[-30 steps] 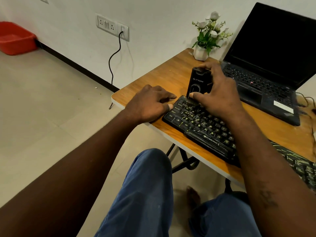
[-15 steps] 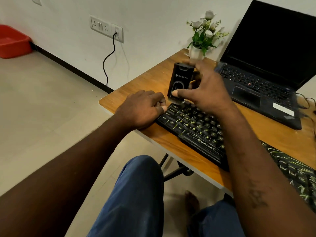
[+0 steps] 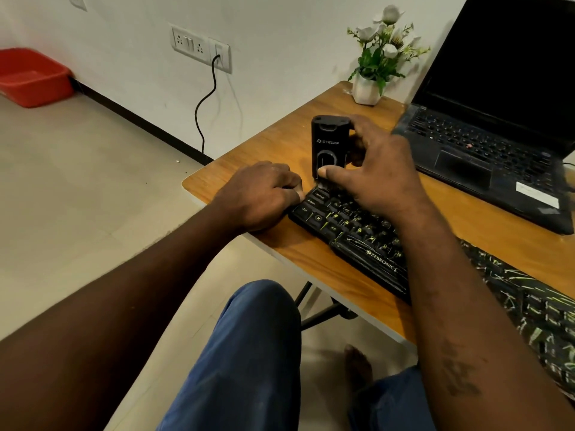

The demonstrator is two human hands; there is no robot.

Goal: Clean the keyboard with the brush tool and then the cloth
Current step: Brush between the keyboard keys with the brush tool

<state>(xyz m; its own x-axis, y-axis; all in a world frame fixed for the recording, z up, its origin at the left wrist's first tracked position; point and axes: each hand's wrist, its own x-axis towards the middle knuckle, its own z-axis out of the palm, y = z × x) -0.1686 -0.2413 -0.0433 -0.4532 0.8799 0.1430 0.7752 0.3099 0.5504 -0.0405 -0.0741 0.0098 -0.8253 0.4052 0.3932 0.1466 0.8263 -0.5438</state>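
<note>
A black keyboard (image 3: pixel 351 231) with yellow-green lettering lies along the front edge of the wooden table (image 3: pixel 261 169). My right hand (image 3: pixel 373 169) grips a black brush tool (image 3: pixel 328 144) upright, its lower end on the keys at the keyboard's far left corner. My left hand (image 3: pixel 261 194) rests on the table with fingers curled, its fingertips touching the keyboard's left end. My right forearm hides the keyboard's middle. No cloth is in view.
An open black laptop (image 3: pixel 485 150) stands at the back right. A white pot of flowers (image 3: pixel 370 85) sits at the table's far edge. A wall socket with a black cable (image 3: pixel 205 101) and a red tub (image 3: pixel 28 76) lie left. My knees are under the table.
My right hand has moved the brush tool left along the keyboard to its far left corner. My left hand stays at the keyboard's left end.
</note>
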